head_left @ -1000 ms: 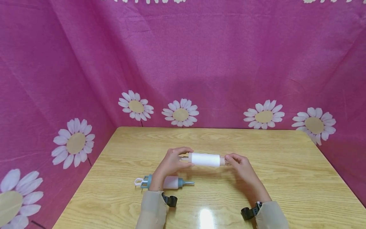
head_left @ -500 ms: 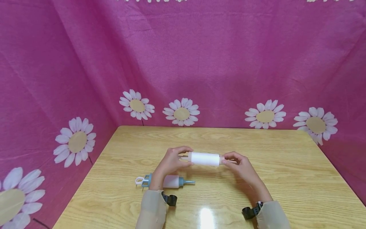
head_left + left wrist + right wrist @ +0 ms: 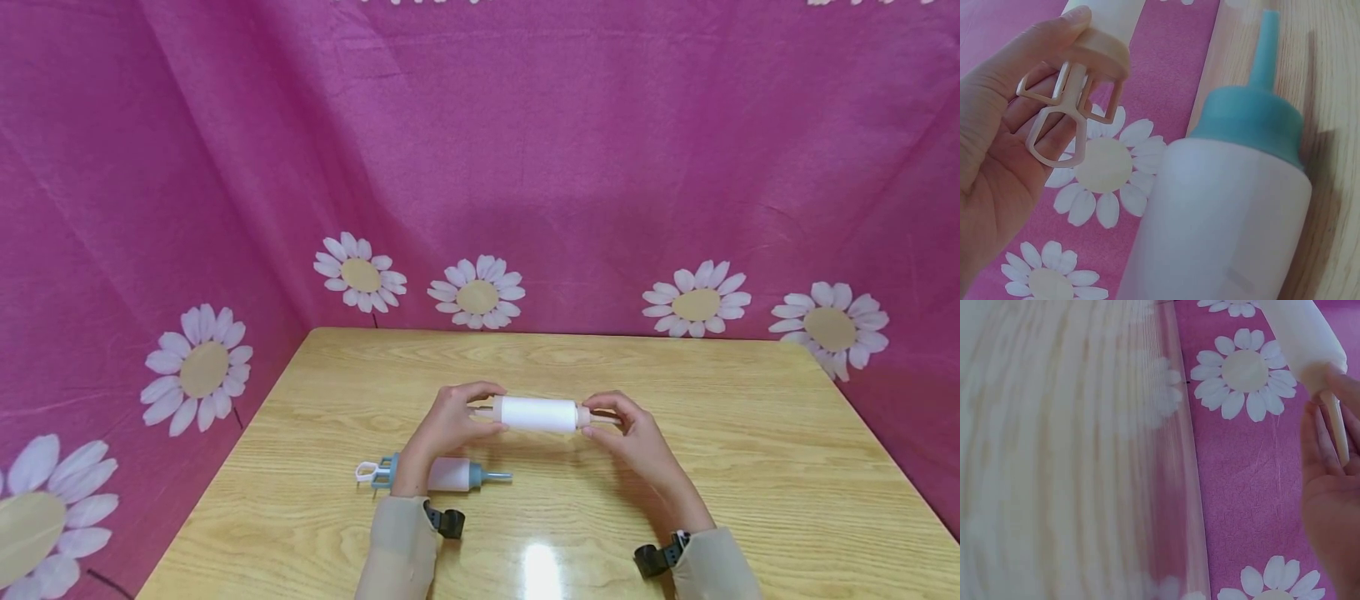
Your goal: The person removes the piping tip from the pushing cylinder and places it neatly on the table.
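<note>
A white dispenser bottle [image 3: 538,414] with beige end caps lies level between both hands, raised above the table. My left hand [image 3: 450,421] grips its left cap by thumb and fingers. In the left wrist view, that cap carries beige finger loops and a pale pull ring [image 3: 1057,139] below the thumb. My right hand [image 3: 630,433] pinches the right cap, and the tapered beige nozzle [image 3: 1335,428] points into its palm. A second dispenser bottle [image 3: 450,475] with teal caps and a teal nozzle rests on the table, partly hidden by my left wrist.
The wooden table [image 3: 750,417] reaches to a pink curtain [image 3: 570,167] with daisies at the back and sides. Black cameras are strapped to both wrists. A light reflection shines on the tabletop near the front.
My right hand's fingertips have shifted left from the nozzle onto the right cap, so the nozzle shows more. My left hand and the teal-capped bottle have stayed in place.
</note>
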Demonstrator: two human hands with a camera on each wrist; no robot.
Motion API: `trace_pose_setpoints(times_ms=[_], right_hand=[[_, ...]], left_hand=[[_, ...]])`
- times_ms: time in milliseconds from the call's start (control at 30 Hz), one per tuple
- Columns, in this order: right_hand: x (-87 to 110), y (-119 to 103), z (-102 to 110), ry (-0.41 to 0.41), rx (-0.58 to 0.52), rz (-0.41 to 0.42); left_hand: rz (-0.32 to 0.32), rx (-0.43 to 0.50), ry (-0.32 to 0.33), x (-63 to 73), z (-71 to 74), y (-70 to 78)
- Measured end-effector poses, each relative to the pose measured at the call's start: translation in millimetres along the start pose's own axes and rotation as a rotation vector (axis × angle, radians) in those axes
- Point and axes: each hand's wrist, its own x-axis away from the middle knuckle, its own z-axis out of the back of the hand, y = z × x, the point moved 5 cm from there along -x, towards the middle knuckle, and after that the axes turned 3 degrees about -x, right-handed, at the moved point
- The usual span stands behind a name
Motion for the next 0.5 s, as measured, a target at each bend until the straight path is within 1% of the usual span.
trace_pose_setpoints(times_ms=[133, 200, 267, 333, 400, 433, 500], right_hand=[[0.0, -0.3, 0.3, 0.008, -0.025, -0.019], [-0.5, 0.6, 0.5, 0.021, -0.026, -0.053], [-1.2, 2.7, 1.1, 0.04, 0.008, -0.099], [-1.5, 4.4, 1.8, 0.055, 0.066, -0.143], [-1.7, 4.9, 1.8, 0.06, 0.097, -0.167], [-1.9, 4.7, 1.7, 0.056, 0.099, -0.17], [-2.1, 4.0, 0.8, 0.043, 0.067, -0.178]], left_hand=[[-0.002, 0.005, 0.005, 0.8, 0.2, -0.2], [-0.004, 0.006, 0.008, 0.9, 0.4, 0.2], [-0.007, 0.005, 0.011, 1.3, 0.7, 0.7], [-0.01, 0.007, 0.011, 1.2, 0.7, 1.2], [-0.011, 0.01, 0.011, 1.4, 0.6, 1.8], [-0.012, 0.01, 0.011, 1.4, 0.6, 2.1], [-0.014, 0.012, 0.01, 1.5, 0.4, 2.7]])
